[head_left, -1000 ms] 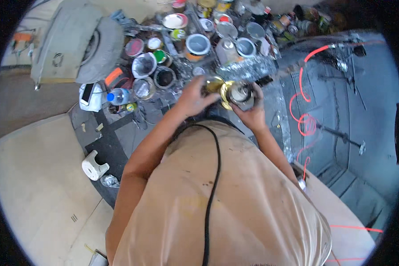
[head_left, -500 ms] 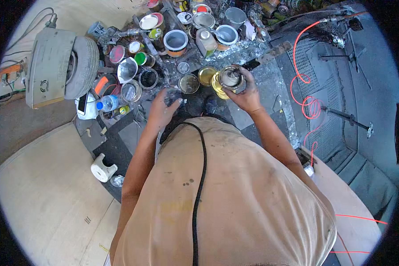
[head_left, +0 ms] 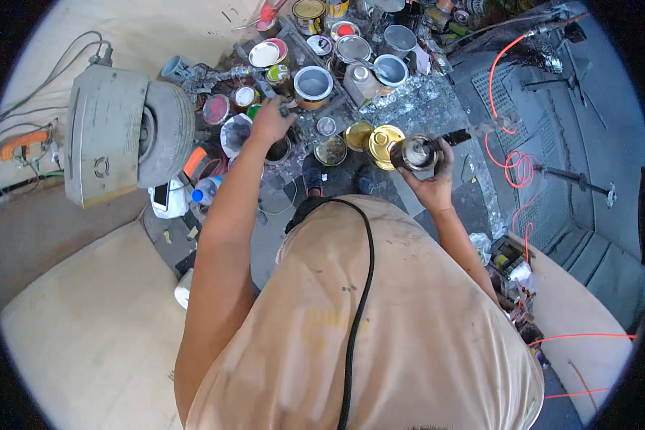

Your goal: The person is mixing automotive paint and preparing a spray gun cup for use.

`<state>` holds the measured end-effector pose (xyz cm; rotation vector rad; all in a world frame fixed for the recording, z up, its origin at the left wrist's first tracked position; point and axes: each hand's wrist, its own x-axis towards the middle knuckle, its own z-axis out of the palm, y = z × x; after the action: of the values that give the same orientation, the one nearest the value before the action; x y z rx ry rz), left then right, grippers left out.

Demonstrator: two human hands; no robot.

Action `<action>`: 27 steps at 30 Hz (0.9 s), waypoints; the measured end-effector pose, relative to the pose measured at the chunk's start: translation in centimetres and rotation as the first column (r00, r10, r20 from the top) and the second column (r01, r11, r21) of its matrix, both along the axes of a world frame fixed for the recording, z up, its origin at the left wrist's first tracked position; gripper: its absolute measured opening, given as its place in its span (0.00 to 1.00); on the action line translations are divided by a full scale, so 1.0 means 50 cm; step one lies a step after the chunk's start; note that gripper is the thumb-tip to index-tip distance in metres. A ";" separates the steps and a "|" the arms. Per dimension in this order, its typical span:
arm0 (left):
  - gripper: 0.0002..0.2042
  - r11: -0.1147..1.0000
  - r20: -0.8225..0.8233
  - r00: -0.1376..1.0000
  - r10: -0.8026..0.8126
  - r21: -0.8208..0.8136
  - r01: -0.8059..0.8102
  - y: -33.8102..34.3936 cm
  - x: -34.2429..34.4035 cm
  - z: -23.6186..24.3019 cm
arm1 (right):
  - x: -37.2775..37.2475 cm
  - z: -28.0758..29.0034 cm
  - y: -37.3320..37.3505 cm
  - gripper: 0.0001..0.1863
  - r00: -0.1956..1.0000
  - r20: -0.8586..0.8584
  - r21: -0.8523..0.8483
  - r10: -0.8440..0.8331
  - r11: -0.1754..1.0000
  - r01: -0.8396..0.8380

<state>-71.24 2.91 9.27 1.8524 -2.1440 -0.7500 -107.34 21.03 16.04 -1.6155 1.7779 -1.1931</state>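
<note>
My right hand (head_left: 434, 185) is wrapped round a small open metal can (head_left: 417, 153) with greyish residue inside, held above the bench's near edge. Just left of it stand a gold-topped tin (head_left: 385, 136) and a duller gold tin (head_left: 358, 134). My left hand (head_left: 271, 123) reaches among the paint cans at the left, its dark-stained fingers curled; what they hold, if anything, is hidden. Beneath and beside that hand are a green-topped can (head_left: 253, 110) and a pale-rimmed open container (head_left: 235, 136). A grey-filled can (head_left: 313, 84) stands beyond it.
A squeeze bottle (head_left: 360, 84) and more cans crowd the far bench. A tyre (head_left: 170, 136) leans against a grey machine housing (head_left: 106, 136) at left, near a water bottle (head_left: 204, 190). An orange coiled hose (head_left: 517, 170) hangs at right.
My left hand has moved forward from the near edge into the group of cans. My right hand has carried the small can right, away from the gold-topped tin. The view has shifted slightly.
</note>
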 end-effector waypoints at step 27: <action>0.42 0.907 0.027 0.915 -0.403 -0.120 0.403 -0.219 -0.066 -0.042 | 0.149 0.042 0.069 0.52 0.962 -0.019 0.042 -0.271 0.961 0.272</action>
<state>-74.53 -8.03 7.18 1.3614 -2.5470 -0.6691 -99.87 24.48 18.13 -1.3889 2.0706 -1.2531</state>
